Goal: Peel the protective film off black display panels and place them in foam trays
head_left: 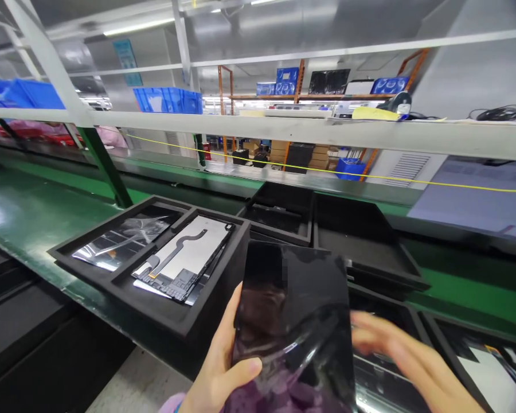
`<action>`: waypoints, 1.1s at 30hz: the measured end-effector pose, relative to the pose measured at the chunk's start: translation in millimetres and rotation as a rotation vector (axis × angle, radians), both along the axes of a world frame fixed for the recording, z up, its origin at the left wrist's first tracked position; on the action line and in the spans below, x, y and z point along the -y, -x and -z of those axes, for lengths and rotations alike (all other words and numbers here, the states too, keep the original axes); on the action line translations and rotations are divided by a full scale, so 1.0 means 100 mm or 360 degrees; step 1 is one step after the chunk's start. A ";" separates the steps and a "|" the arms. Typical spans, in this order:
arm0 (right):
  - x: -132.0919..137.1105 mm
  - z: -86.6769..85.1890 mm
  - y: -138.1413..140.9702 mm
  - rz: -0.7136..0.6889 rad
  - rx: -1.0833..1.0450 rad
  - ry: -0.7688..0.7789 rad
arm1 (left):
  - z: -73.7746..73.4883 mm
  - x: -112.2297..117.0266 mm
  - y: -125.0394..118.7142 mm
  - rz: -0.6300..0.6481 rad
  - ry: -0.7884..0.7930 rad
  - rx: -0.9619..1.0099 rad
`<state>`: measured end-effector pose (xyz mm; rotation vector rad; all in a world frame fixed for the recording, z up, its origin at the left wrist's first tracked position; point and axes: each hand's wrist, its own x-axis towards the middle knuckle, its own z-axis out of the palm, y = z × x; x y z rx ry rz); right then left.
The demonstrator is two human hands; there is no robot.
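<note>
From my remote seat I have the left hand closed around the left edge of a glossy black panel, its thumb pressed over the front face. The right hand is open, fingers stretched out, right beside the panel's opposite edge (it is blurred, so I cannot tell whether the fingertips touch). The panel is held up at lower centre, in front of the bench, its bottom cut off by my view. Left of it I see a black two-compartment tray: film-covered dark sheets fill the far-left compartment, and a pale-backed screen part with a dark ribbon cable lies in the other. Behind the panel, I see another black tray.
</note>
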<state>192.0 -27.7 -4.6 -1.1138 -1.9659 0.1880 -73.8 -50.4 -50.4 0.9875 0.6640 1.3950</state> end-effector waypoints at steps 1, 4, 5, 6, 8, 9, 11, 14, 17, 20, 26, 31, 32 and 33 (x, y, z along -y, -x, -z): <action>-0.13 -0.02 0.01 0.0015 -0.0081 0.0091 | -0.02 0.00 -0.02 0.0033 0.0006 0.0000; -0.49 -0.04 0.17 0.0364 -0.0305 0.0081 | -0.06 0.00 -0.07 0.0086 0.0040 -0.0008; -0.57 -0.04 0.25 0.0568 -0.0288 -0.0043 | -0.07 0.00 -0.08 0.0084 0.0051 -0.0012; -0.62 -0.03 0.33 0.0756 -0.0211 -0.0208 | -0.08 0.00 -0.08 0.0066 0.0059 -0.0025; -0.63 -0.02 0.47 0.0988 -0.0030 -0.0540 | -0.10 -0.01 -0.09 -0.0005 0.0082 -0.0082; -0.61 -0.03 0.52 0.0989 0.0023 -0.0657 | -0.12 -0.01 -0.09 -0.0039 0.0088 -0.0103; -0.51 -0.06 0.58 0.0754 0.0030 -0.0720 | -0.15 -0.02 -0.09 -0.0057 0.0076 -0.0076; -0.32 -0.15 0.59 0.0169 -0.0089 -0.0393 | -0.20 -0.05 -0.07 -0.0027 0.0022 0.0080; -0.17 -0.17 0.55 -0.0160 -0.0215 -0.0089 | -0.23 -0.05 -0.05 -0.0067 0.0012 0.0173; -0.12 -0.14 0.57 -0.0255 -0.0243 -0.0038 | -0.26 -0.04 -0.02 -0.0058 -0.0018 0.0240; -0.09 -0.13 0.72 -0.0006 -0.0534 -0.0054 | -0.31 -0.11 0.01 0.0059 -0.0095 0.0239; -0.21 -0.10 0.49 -0.0155 -0.0114 -0.0514 | -0.29 -0.23 -0.02 0.0117 -0.0099 0.0187; -0.22 -0.09 0.44 -0.0250 -0.0018 -0.0618 | -0.28 -0.25 -0.02 0.0118 -0.0079 0.0187; -0.23 -0.07 0.40 -0.0337 0.0046 -0.0681 | -0.27 -0.26 -0.01 0.0110 -0.0053 0.0183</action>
